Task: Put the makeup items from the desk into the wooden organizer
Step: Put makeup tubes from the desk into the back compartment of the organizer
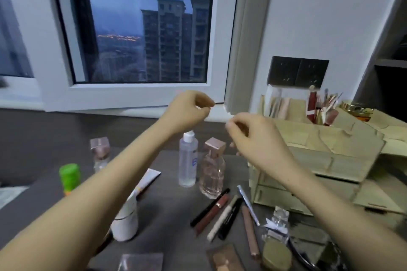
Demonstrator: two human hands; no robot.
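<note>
The left hand (pixel 189 110) is up in the air in front of the window sill. Its fingers are curled in, with the thumb and first finger tips pressed together, and nothing shows in the pinch. The right hand (pixel 255 138) is near it, a bit lower, curled the same way, and nothing shows in it either. The two hands do not touch. Under them, on the grey desk (pixel 171 215), a clear bottle (pixel 187 165) with a white top and a perfume bottle (pixel 212 174) with a pink square cap stand side by side. The wooden organizer (pixel 326 156) sits on the right side of the desk, by the wall. The right arm crosses in front of its drawers and hides part of them. Brushes (pixel 328 103) and a red tube (pixel 311 105) stick up from its back boxes. A row of thin sticks (pixel 222 215), black, brown, white and pink, lies in front of the organizer. Near them are a small glass bottle (pixel 278 220) with a white bow, a round compact (pixel 276 255) and a palette (pixel 226 259). The left arm covers part of a white tube (pixel 150 178) and a white jar (pixel 125 222). Farther left stand a green-capped bottle (pixel 69 176) and a small pink-capped bottle (pixel 100 152). Behind it all is a window (pixel 143 28) with tall buildings outside.
</note>
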